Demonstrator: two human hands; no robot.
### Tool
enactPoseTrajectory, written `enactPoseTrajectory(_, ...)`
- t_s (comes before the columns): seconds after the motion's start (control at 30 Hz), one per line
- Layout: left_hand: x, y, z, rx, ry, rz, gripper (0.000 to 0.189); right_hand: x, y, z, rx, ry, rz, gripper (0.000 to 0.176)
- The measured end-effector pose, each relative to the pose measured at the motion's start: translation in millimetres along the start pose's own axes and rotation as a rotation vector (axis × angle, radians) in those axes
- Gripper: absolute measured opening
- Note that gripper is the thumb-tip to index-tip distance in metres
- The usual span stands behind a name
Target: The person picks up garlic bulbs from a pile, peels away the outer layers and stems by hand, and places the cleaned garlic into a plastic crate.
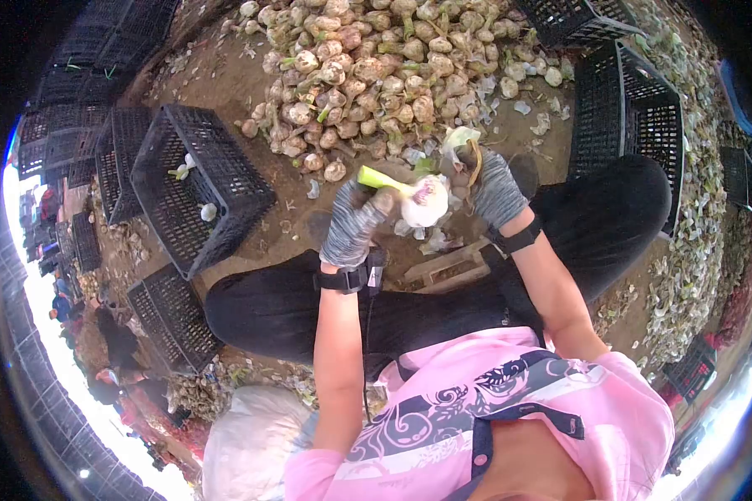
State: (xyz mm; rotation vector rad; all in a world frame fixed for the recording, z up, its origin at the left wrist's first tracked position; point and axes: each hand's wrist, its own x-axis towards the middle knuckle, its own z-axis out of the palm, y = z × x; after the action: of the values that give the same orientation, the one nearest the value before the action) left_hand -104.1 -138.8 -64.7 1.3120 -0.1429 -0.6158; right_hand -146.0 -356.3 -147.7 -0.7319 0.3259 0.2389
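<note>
In a grey-striped glove, my left hand [353,221] is closed around the green stem of a garlic bulb [426,201]. The bulb is white with purple streaks and points to the right, its cut green stem end [374,176] sticking out past my thumb. My right hand [495,189], gloved alike, is closed just right of the bulb and apart from it. Strips of loose garlic skin [461,139], pale and brown, stick out from its fingers. Beyond both hands lies a large heap of unpeeled garlic [368,75] with soil on it.
At the left a black plastic crate [163,179] holds a few clean bulbs; another crate [171,313] is nearer me. More black crates [597,125] stand at the right. Shed garlic skins [685,275] cover the ground there. A white sack [251,442] lies at lower left.
</note>
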Motion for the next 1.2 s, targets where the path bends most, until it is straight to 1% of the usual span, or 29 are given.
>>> enactPoseTrajectory(0.03,-1.5,-0.7,2.4,0.000,0.003,0.001,0.035,4.7,4.2,-12.6,0.032,0.007,0.093,0.014)
enactPoseTrajectory(0.07,-2.5,-1.3,6.7,-0.181,0.067,-0.022,0.036,5.6,5.1,-10.0,-0.307,0.047,-0.079,0.016)
enactPoseTrajectory(0.1,-2.2,-0.6,8.9,-0.362,0.130,-0.042,0.038,6.4,5.6,-6.8,-0.656,0.148,-0.232,0.019)
enactPoseTrajectory(0.13,-0.2,-0.4,7.6,-0.358,0.133,-0.033,0.038,8.6,5.1,-4.5,-0.964,0.122,-0.076,0.025)
enactPoseTrajectory(0.2,4.6,-5.4,1.8,-0.127,0.194,0.003,0.033,13.1,14.8,-5.3,-1.449,-0.075,0.002,0.039)
enactPoseTrajectory(0.23,5.6,-8.5,-0.6,-0.014,0.223,0.016,0.031,11.7,15.4,-9.6,-1.451,-0.080,0.001,0.039)
enactPoseTrajectory(0.3,5.5,-11.6,-3.5,-0.007,0.225,0.008,0.029,-2.8,-13.9,29.6,-1.596,-0.097,0.204,0.038)
enactPoseTrajectory(0.33,4.8,-12.7,-3.1,0.024,0.253,-0.003,0.028,-0.3,-15.2,30.1,-1.440,0.059,0.164,0.040)
enactPoseTrajectory(0.37,4.7,-13.4,-2.8,0.055,0.279,-0.016,0.028,0.1,-13.4,30.2,-1.440,0.063,0.172,0.040)
enactPoseTrajectory(0.43,7.9,-13.1,-1.7,0.107,0.230,-0.023,0.029,2.6,-9.8,31.2,-0.924,-0.023,-0.179,0.043)
enactPoseTrajectory(0.47,8.0,-14.3,0.6,0.161,0.195,-0.003,0.030,3.3,-7.4,33.0,-0.926,-0.018,-0.175,0.043)
enactPoseTrajectory(0.53,8.7,-18.4,1.4,0.314,0.143,0.031,0.031,5.2,-0.9,38.5,-1.002,-0.064,-0.069,0.040)
enactPoseTrajectory(0.57,8.0,-18.7,2.2,0.311,0.141,0.027,0.031,5.1,1.8,40.6,-1.038,-0.089,-0.015,0.039)
enactPoseTrajectory(0.6,7.5,-17.6,3.5,0.267,0.127,0.008,0.031,-6.0,-16.0,58.6,-0.799,-0.143,0.002,0.035)
enactPoseTrajectory(0.63,6.8,-15.9,4.6,0.223,0.116,-0.010,0.030,-6.3,-18.0,51.2,-0.800,-0.141,0.006,0.035)
enactPoseTrajectory(0.7,4.0,-7.1,6.2,0.204,0.141,-0.014,0.030,-6.8,-30.0,41.4,-0.738,-0.186,0.121,0.033)
enactPoseTrajectory(0.73,3.9,-4.1,6.6,0.188,0.166,-0.012,0.030,-10.9,-32.4,40.1,-0.641,-0.063,0.247,0.030)
enactPoseTrajectory(0.77,5.0,-4.7,6.4,0.186,0.165,-0.007,0.030,-9.9,-28.3,39.6,-0.645,-0.064,0.244,0.030)
enactPoseTrajectory(0.83,6.5,-9.7,4.4,0.257,0.185,0.077,0.029,-5.6,-16.0,36.8,-0.668,-0.063,0.065,0.026)
enactPoseTrajectory(0.87,6.8,-12.7,2.3,0.256,0.188,0.082,0.029,-10.3,-21.3,50.2,-0.978,-0.117,-0.222,0.025)
enactPoseTrajectory(0.9,6.8,-15.0,-0.4,0.271,0.176,0.066,0.030,-10.9,-20.1,51.0,-0.980,-0.119,-0.223,0.025)
enactPoseTrajectory(0.97,5.5,-17.2,-2.2,0.287,0.164,0.048,0.030,-11.7,-16.4,50.3,-0.712,-0.130,-0.052,0.030)
enactPoseTrajectory(1.0,3.9,-16.6,-1.7,0.115,0.177,0.013,0.030,-8.4,-18.9,47.7,-0.945,-0.070,-0.163,0.030)
enactPoseTrajectory(1.03,2.5,-15.5,-1.2,-0.058,0.189,-0.021,0.030,-8.2,-20.2,45.7,-0.945,-0.072,-0.163,0.030)
enactPoseTrajectory(1.07,2.5,-14.0,-1.2,-0.230,0.200,-0.052,0.031,-7.3,-21.6,44.0,-0.999,-0.048,-0.061,0.029)
enactPoseTrajectory(1.1,3.5,-12.8,-0.1,-0.228,0.201,-0.047,0.031,-6.1,-22.6,43.1,-1.053,-0.024,0.041,0.029)
enactPoseTrajectory(1.13,4.7,-12.1,2.0,-0.364,0.207,-0.052,0.031,-10.9,-17.8,43.4,-0.889,-0.125,-0.056,0.028)
enactPoseTrajectory(1.17,5.8,-11.2,3.0,-0.502,0.212,-0.056,0.030,-10.6,-13.2,42.6,-0.892,-0.130,-0.059,0.028)
enactPoseTrajectory(1.2,6.9,-12.3,0.5,-0.426,0.260,-0.072,0.028,-8.6,-9.0,42.1,-0.854,-0.071,-0.122,0.029)
